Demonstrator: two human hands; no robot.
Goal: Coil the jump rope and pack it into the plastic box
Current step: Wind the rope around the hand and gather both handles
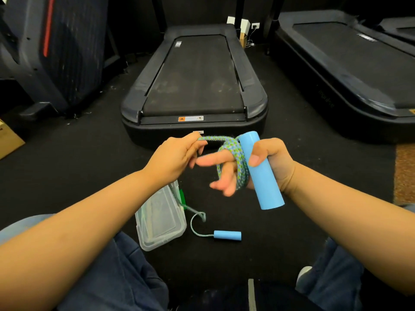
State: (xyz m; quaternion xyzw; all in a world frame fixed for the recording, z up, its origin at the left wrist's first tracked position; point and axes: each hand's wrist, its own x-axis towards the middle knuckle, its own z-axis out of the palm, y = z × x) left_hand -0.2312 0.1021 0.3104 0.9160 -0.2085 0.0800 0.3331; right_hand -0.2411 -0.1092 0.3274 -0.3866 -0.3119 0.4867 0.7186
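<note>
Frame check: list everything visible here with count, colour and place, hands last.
rope: one, blue-green braid, wound round the right hand's fingers and running to the left hand
held handle: one, light blue, in the right hand
floor handle: one, light blue, on the floor right of the box
box: one, clear plastic, on the floor below the left forearm
green piece: one, at the box's far end; cannot tell what it is
treadmills: two, black, ahead and at right
machine: one, dark with a red stripe, upper left
carton: one, brown, left edge
mat: one, orange-brown, right edge
legs: two, dark blue trousers, bottom
left hand: pinches the rope
right hand: grips the held handle
</note>
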